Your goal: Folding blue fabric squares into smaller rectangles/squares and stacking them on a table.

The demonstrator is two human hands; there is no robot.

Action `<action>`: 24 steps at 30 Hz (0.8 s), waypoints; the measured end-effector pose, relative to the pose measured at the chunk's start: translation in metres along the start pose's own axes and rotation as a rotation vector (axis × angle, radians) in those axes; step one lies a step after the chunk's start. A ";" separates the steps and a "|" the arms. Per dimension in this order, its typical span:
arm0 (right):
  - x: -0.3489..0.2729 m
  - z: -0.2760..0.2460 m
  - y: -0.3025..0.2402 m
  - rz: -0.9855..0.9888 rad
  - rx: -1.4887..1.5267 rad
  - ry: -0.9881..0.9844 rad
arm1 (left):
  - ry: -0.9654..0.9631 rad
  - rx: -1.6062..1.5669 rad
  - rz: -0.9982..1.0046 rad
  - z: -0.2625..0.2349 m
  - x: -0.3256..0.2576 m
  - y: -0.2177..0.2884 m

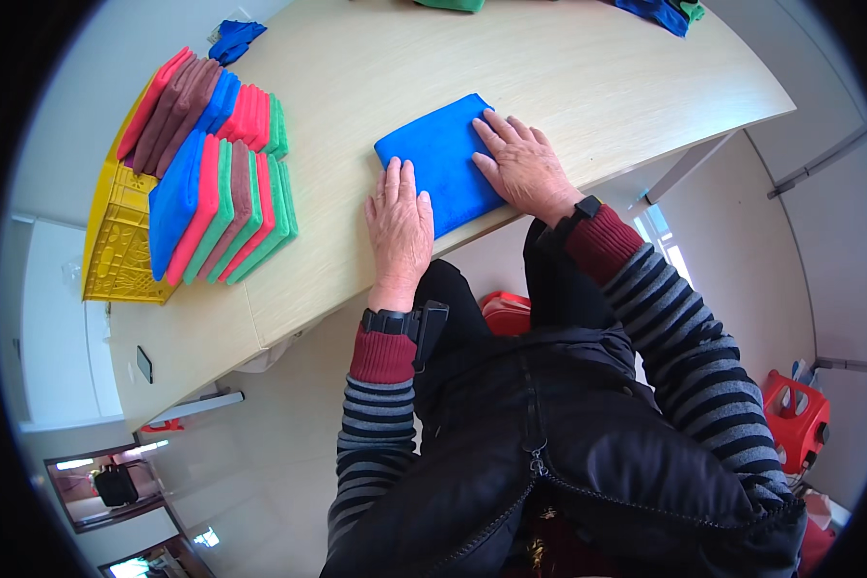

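A blue towel (pixel 441 159), folded into a flat square, lies on the pale wooden table near its front edge. On its left side rests my left hand (pixel 400 226), palm down with the fingers stretched out. My right hand (pixel 525 164) lies flat on the towel's right side, fingers spread. Neither hand grips anything; both press or rest on the cloth.
Left on the table (pixel 347 77), folded towels (pixel 226 207) in blue, red, green and brown stand in rows by a yellow plastic basket (pixel 130 241). A phone (pixel 144 364) lies near the left end. Crumpled blue cloths (pixel 236 40) lie at the far side.
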State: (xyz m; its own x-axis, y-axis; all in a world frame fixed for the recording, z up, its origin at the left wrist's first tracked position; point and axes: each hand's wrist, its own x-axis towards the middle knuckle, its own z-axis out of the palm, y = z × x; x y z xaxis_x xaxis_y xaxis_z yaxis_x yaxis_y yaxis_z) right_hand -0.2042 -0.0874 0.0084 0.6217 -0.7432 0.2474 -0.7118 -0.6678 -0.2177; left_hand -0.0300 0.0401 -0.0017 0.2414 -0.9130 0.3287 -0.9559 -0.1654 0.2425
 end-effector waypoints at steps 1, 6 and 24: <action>-0.002 0.000 0.002 0.003 0.004 0.001 | -0.001 -0.002 -0.004 0.000 -0.001 0.000; -0.002 -0.008 0.004 0.013 -0.079 -0.009 | 0.012 0.013 -0.008 -0.001 -0.003 -0.001; 0.035 0.011 -0.035 -0.219 0.043 -0.039 | -0.003 0.037 -0.006 -0.001 -0.002 0.001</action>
State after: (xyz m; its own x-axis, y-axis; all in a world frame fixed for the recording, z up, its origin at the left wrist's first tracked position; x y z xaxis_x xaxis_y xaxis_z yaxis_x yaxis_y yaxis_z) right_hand -0.1540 -0.0899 0.0146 0.7723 -0.5809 0.2571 -0.5443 -0.8138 -0.2035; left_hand -0.0314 0.0420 -0.0006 0.2471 -0.9132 0.3241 -0.9600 -0.1852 0.2102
